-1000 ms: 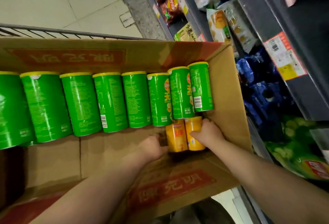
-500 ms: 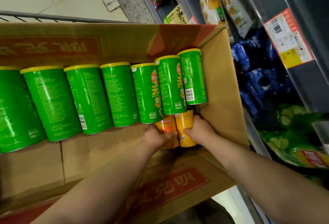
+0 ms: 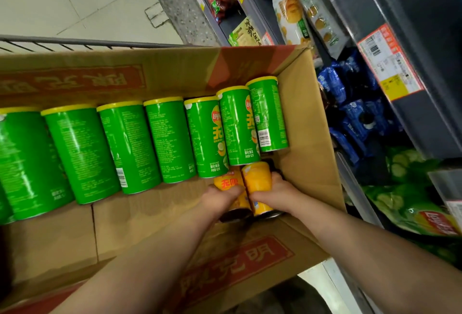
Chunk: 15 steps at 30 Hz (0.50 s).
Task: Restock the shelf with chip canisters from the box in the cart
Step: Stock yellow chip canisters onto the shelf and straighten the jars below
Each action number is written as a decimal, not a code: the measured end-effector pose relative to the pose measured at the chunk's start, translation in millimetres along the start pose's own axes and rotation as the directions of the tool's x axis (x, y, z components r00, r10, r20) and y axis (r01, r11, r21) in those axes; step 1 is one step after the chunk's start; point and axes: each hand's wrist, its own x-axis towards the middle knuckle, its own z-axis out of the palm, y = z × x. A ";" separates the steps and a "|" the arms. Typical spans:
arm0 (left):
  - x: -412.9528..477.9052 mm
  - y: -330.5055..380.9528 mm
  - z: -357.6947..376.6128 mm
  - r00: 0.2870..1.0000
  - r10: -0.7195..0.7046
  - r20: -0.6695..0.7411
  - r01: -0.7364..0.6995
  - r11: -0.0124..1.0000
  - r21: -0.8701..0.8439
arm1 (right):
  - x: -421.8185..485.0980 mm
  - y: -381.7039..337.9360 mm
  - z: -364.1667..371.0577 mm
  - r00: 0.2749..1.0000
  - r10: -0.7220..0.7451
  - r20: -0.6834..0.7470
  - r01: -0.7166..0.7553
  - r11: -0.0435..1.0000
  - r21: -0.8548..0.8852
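Two yellow canisters (image 3: 257, 180) are in the box (image 3: 307, 118) beside green canisters (image 3: 170, 138).

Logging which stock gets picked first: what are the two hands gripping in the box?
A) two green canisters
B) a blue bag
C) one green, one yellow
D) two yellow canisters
D: the left hand and right hand each grip one of the two yellow canisters near the right end of the box.

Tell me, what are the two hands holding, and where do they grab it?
The left hand grips the left yellow can and the right hand the right yellow can, each round its side near the bottom end.
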 end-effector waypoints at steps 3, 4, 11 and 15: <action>-14.1 -0.7 -8.7 0.999 -0.004 0.039 0.004 1.000 -0.010 | -7.4 -7.7 -6.1 1.000 0.007 -0.018 -0.007 1.000 -0.005; -18.2 -1.9 -11.0 0.999 -0.012 0.043 0.012 1.000 0.008 | -9.7 -10.7 -8.3 1.000 0.014 -0.021 -0.014 1.000 0.009; -40.6 -10.3 -23.9 1.000 0.001 0.016 -0.002 0.998 0.068 | -36.7 -14.4 -20.6 0.997 0.053 -0.053 -0.054 0.998 -0.014; -52.5 -17.0 -31.0 0.999 0.044 -0.005 -0.043 0.996 0.074 | -55.5 -11.6 -17.8 0.995 0.033 -0.094 -0.031 0.999 0.023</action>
